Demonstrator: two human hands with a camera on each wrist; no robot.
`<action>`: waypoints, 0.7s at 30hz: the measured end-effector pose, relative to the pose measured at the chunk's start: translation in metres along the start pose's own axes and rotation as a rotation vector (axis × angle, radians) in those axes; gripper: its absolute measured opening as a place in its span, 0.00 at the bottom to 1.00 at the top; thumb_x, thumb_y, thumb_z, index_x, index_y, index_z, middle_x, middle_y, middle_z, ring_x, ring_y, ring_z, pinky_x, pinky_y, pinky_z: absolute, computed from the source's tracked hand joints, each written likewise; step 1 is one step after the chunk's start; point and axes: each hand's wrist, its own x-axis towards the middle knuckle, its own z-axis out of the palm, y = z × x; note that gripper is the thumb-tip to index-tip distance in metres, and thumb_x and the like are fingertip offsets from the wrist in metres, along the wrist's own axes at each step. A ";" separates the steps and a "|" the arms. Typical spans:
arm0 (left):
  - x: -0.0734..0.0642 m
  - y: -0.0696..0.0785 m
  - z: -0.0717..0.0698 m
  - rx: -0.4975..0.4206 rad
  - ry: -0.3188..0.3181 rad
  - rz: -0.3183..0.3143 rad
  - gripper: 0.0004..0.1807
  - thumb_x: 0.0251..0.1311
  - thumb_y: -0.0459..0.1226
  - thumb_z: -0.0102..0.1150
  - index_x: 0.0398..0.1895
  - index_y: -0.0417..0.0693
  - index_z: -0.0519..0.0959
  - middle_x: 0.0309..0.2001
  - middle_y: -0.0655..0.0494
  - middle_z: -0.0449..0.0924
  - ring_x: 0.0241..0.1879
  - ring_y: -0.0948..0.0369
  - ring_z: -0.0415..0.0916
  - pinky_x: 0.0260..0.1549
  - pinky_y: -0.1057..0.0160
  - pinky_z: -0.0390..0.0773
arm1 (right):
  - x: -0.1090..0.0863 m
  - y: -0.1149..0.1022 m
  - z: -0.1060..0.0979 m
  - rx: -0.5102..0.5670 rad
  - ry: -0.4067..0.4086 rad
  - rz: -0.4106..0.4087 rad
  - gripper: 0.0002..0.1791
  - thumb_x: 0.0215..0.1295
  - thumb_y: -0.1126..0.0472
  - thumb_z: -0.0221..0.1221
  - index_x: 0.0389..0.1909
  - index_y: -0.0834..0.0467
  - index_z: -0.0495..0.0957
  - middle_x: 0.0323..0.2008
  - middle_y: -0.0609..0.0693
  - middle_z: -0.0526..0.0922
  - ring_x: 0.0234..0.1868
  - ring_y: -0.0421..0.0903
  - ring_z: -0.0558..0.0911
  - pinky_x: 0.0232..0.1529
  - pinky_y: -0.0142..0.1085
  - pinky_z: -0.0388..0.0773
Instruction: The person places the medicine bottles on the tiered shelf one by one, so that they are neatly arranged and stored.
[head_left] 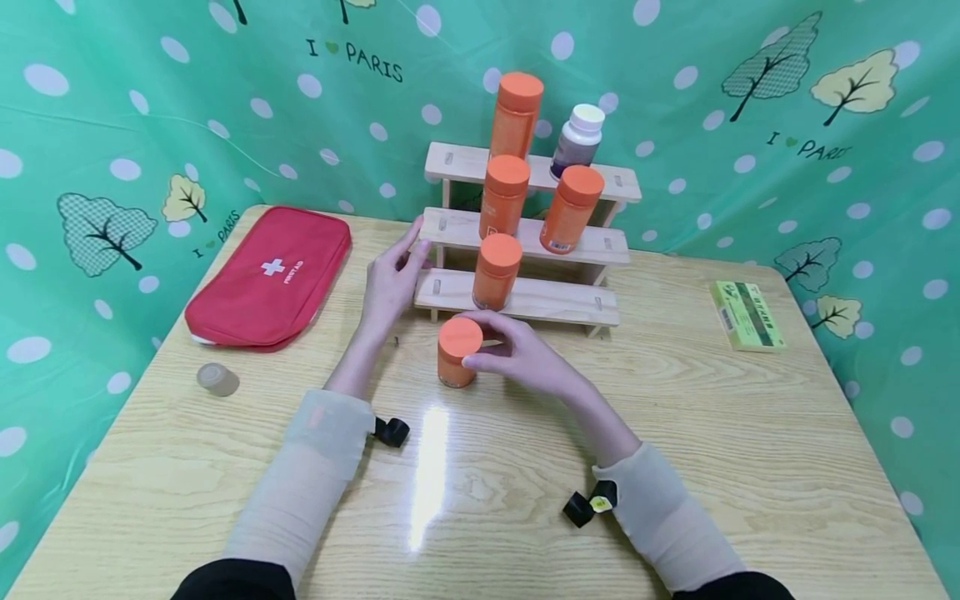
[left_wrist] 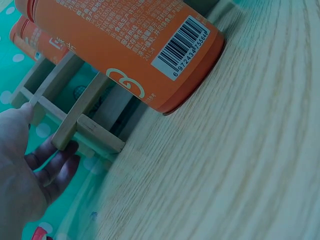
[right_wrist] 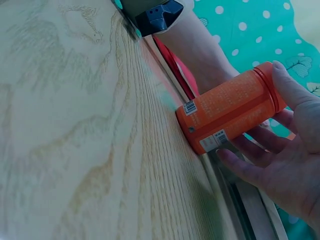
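An orange bottle with an orange cap stands upright on the table in front of a three-step wooden shelf. My right hand grips this bottle around its upper part from the right; in the right wrist view the thumb lies by the cap. At the shelf's left end, my left hand holds the side, its thumb and fingers around the ends of the steps in the left wrist view. More orange bottles stand on the steps. A white-capped bottle with a purple label is on the top step.
On the left lies a red first aid pouch, with a small greyish round-topped object in front of it. A flat green and yellow box lies on the right. Patterned green cloth hangs behind the table.
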 end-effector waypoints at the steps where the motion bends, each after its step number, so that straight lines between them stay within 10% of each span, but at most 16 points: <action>1: 0.000 0.000 0.000 -0.001 0.000 0.001 0.28 0.74 0.60 0.51 0.75 0.74 0.68 0.54 0.44 0.87 0.48 0.50 0.84 0.47 0.61 0.71 | 0.000 0.000 0.000 0.001 0.000 0.001 0.30 0.69 0.64 0.66 0.71 0.53 0.71 0.64 0.51 0.79 0.63 0.48 0.79 0.64 0.46 0.79; 21: -0.001 0.001 0.001 -0.009 0.001 -0.002 0.28 0.74 0.60 0.50 0.75 0.73 0.68 0.47 0.42 0.88 0.46 0.52 0.85 0.48 0.62 0.72 | -0.004 -0.006 -0.007 -0.024 -0.007 -0.020 0.28 0.70 0.63 0.65 0.69 0.53 0.72 0.62 0.52 0.79 0.62 0.49 0.79 0.65 0.49 0.78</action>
